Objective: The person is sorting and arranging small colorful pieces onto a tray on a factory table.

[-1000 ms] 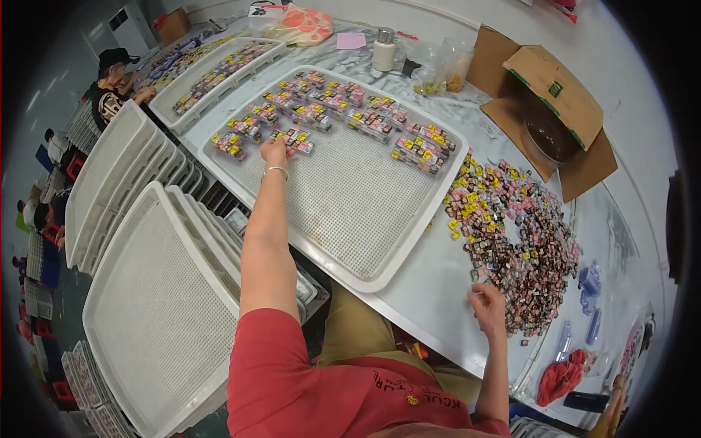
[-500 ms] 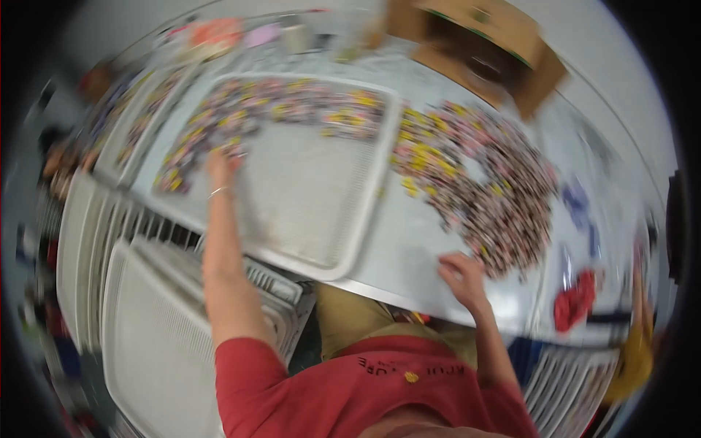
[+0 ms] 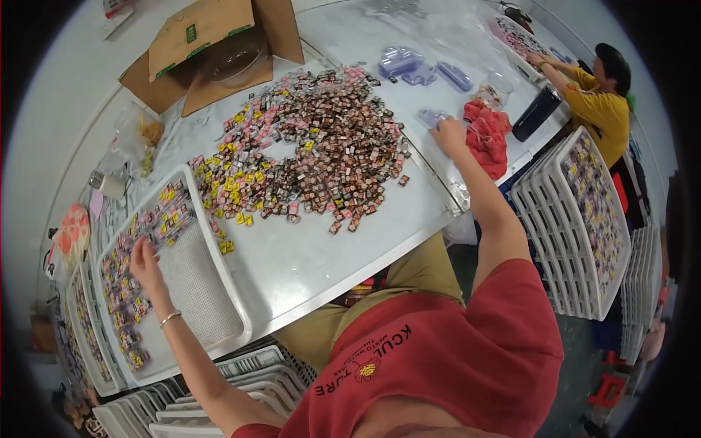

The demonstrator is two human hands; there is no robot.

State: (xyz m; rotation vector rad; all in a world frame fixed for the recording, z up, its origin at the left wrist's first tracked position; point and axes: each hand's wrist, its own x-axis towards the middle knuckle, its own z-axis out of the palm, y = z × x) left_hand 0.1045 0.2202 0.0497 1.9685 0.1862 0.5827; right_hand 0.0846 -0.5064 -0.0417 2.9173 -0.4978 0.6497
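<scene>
My left hand (image 3: 148, 269) is over the white mesh tray (image 3: 206, 292), beside clusters of small printed packets (image 3: 120, 274) lined along its far and left sides. Its fingers are loosely bent and apart, with nothing visible in them. Across the table, my right hand (image 3: 450, 137) has its fingertips on a small clear bluish plastic case (image 3: 431, 117), partly hidden by the fingers. A large heap of loose small square packets (image 3: 343, 146), brown, pink and yellow, spreads between my two hands. Right beside my right hand lies a crumpled red cloth (image 3: 484, 135).
More clear plastic cases (image 3: 400, 63) lie beyond my right hand. A dark bottle (image 3: 537, 112) lies near the cloth. An open cardboard box (image 3: 197, 40) stands at the back. Stacked trays (image 3: 558, 226) rise at right; a person in yellow (image 3: 602, 109) works beyond.
The view has swung to the right. My right hand has gone from the table's front edge out to the plastic case. My left hand stays over the tray, away from the packets it was at.
</scene>
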